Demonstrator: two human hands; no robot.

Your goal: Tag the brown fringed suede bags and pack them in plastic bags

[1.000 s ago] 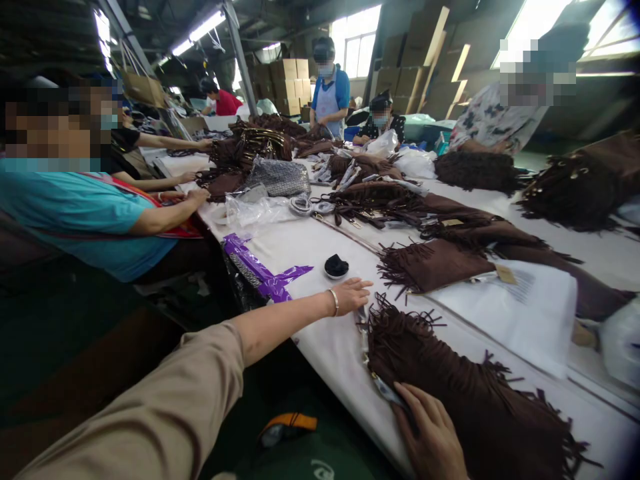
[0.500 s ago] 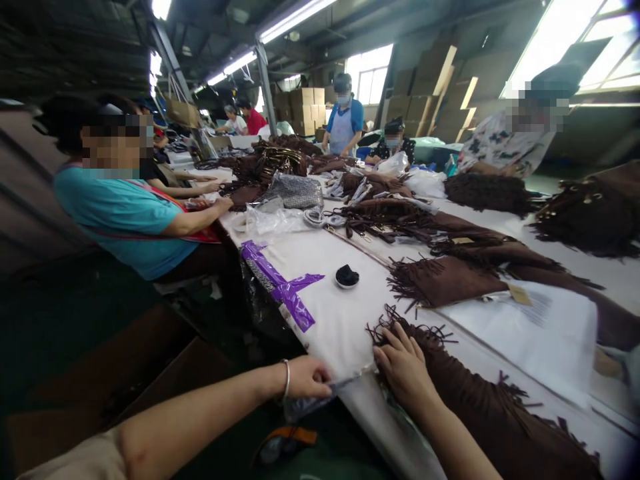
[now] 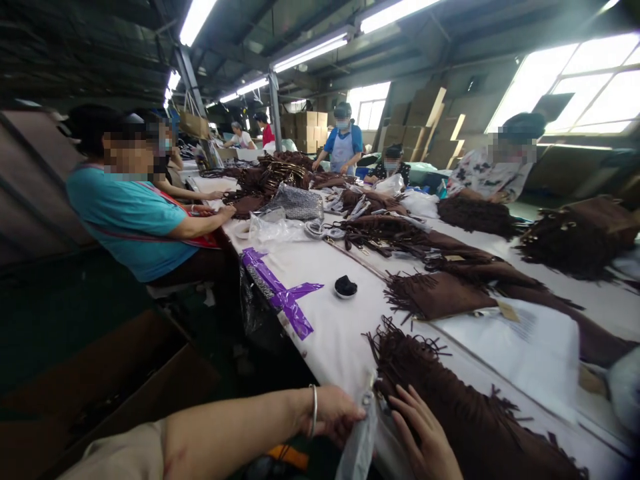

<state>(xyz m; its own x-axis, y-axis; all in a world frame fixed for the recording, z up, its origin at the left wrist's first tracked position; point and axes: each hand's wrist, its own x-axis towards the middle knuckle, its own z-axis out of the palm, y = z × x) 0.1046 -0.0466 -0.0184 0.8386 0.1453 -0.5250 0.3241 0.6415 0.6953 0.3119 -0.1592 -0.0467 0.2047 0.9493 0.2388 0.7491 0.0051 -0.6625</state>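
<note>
My left hand (image 3: 337,412), with a bangle at its wrist, is closed at the table's near edge. Its fingers pinch a plastic-wrapped strip (image 3: 360,440) that hangs over the edge; a small metal-looking piece shows near its top. Just right of it, my right hand (image 3: 424,437) has its fingers stretched out, resting against the near side of a dark brown fringed bag (image 3: 465,393). The bag lies flat, fringe spread towards the far left. What lies under my right palm is hidden.
A small white dish (image 3: 345,287) with something black stands beyond. Purple tape (image 3: 290,297) covers the table's left edge. More brown fringed pieces (image 3: 440,293) and a white plastic sheet (image 3: 525,353) lie to the right. A co-worker in a turquoise shirt (image 3: 125,213) sits at left.
My left hand has moved right, bringing the plastic-wrapped strip up beside the bag. My right hand has slid back from the fringe towards me. The view has shifted slightly.
</note>
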